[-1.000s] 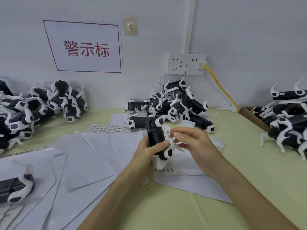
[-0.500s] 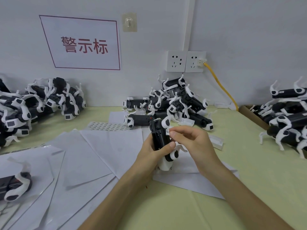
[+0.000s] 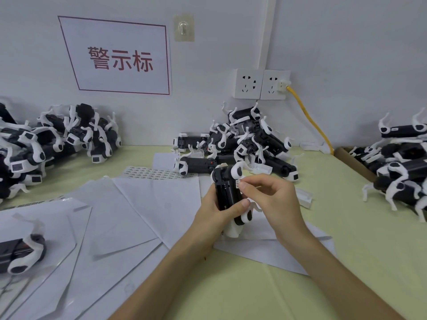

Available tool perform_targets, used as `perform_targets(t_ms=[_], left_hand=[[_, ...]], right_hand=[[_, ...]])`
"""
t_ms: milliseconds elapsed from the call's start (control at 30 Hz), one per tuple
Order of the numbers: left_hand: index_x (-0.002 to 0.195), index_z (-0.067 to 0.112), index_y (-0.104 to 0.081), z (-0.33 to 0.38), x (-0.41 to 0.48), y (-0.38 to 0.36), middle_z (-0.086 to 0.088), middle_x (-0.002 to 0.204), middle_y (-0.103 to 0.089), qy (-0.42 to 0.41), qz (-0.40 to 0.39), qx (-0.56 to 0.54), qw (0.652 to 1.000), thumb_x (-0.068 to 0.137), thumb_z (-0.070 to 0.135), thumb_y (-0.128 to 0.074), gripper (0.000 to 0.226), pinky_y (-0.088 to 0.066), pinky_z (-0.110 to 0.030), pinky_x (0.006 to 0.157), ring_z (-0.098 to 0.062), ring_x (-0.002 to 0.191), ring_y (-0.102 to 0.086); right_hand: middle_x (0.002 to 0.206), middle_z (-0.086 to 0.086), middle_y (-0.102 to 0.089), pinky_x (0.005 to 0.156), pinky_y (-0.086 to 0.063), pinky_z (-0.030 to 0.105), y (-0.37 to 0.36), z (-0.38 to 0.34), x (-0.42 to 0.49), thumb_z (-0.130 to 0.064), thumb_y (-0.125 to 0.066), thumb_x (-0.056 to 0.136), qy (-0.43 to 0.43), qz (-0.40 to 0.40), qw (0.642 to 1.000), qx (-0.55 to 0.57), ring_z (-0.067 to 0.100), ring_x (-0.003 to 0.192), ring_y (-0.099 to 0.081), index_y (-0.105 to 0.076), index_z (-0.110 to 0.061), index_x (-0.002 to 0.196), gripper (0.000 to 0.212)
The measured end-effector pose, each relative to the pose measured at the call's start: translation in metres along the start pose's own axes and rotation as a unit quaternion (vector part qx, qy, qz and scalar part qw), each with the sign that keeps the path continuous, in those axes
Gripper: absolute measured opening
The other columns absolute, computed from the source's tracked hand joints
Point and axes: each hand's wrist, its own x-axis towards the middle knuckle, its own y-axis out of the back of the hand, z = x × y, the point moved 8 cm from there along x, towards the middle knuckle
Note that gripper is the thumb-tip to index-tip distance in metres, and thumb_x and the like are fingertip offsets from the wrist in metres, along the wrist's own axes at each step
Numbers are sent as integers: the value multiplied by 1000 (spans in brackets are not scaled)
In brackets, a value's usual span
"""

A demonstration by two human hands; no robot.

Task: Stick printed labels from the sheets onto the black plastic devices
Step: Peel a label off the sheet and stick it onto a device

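Device heaps [image 3: 242, 144] block left, back, right (bare tabletop [image 3: 231, 292] in front).

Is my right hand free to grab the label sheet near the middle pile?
Probably not yet: right hand pinches a label on the held device; left hand and device sit between it and the label sheet.

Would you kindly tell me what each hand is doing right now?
Left hand: grips the black device.
Right hand: pinches a small label at its edge.

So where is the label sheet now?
Head view: the label sheet lies flat on the table, left of the held device, just before the centre pile.
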Motion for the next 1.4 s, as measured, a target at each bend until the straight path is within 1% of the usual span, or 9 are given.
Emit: perform_targets(t_ms=[167,333,467,633,833,933,1133,1267,1400], left_hand=[[123,24,-59,0,1,0,8,104,-75,-10,-1,18,1000,77,30,-79,50,-55,-24,83,-10,101,-71],[121,23,-58,1,1,-1,11,97,-75,-20,1,27,999,77,28,-79,49,-55,-20,76,-5,92,-71],[121,22,-57,2,0,0,13,96,-75,-24,7,26,999,76,26,-79,50,-54,-17,74,-3,90,-71],[124,20,-57,3,0,0,10,98,-74,-28,10,31,999,77,25,-79,52,-54,-19,77,-6,93,-71],[125,18,-56,2,0,0,13,94,-75,-27,2,48,998,90,9,-76,42,-53,-16,75,-3,89,-71],[126,15,-55,3,-1,-1,9,91,-74,-30,-1,54,998,90,7,-76,42,-53,-18,74,-5,85,-70],[127,11,-53,5,-2,-3,-1,94,-71,-36,-1,54,998,91,4,-74,43,-53,-23,75,-11,84,-69],[127,10,-54,4,-1,-3,6,88,-72,-37,-3,55,998,90,3,-74,42,-52,-19,72,-7,81,-69],[127,11,-54,3,-2,-3,9,88,-72,-37,-10,62,997,91,3,-74,42,-53,-19,73,-5,83,-70]], right_hand=[[77,-5,-77,60,-51,15,1,-2,0,-10,-79,85,17,8,1000,-16,9,70,-72,-80,-27,78,19],[74,-7,-76,57,-48,12,0,-3,0,-8,-79,85,30,11,999,-22,5,65,-70,-79,-28,76,22],[75,-7,-76,57,-49,12,0,-2,0,-8,-79,84,33,13,999,-23,5,66,-70,-79,-28,76,22],[75,-8,-76,58,-49,12,1,-3,-1,-7,-79,84,38,15,999,-28,5,67,-71,-79,-29,76,23],[75,-8,-76,57,-49,13,1,-3,-1,-8,-80,84,40,19,998,-36,6,67,-71,-79,-29,75,23],[76,-7,-77,60,-51,14,2,-3,-1,-7,-80,84,41,22,998,-37,9,69,-72,-79,-28,75,22],[76,-7,-77,61,-52,14,2,-1,0,-7,-79,83,39,21,998,-38,9,71,-73,-79,-28,76,23],[76,-6,-77,64,-53,15,2,0,0,-6,-80,83,40,19,998,-39,9,72,-73,-79,-28,73,24],[77,-2,-77,68,-55,18,3,4,1,-4,-79,83,16,16,999,-24,13,75,-74,-79,-20,75,18]])
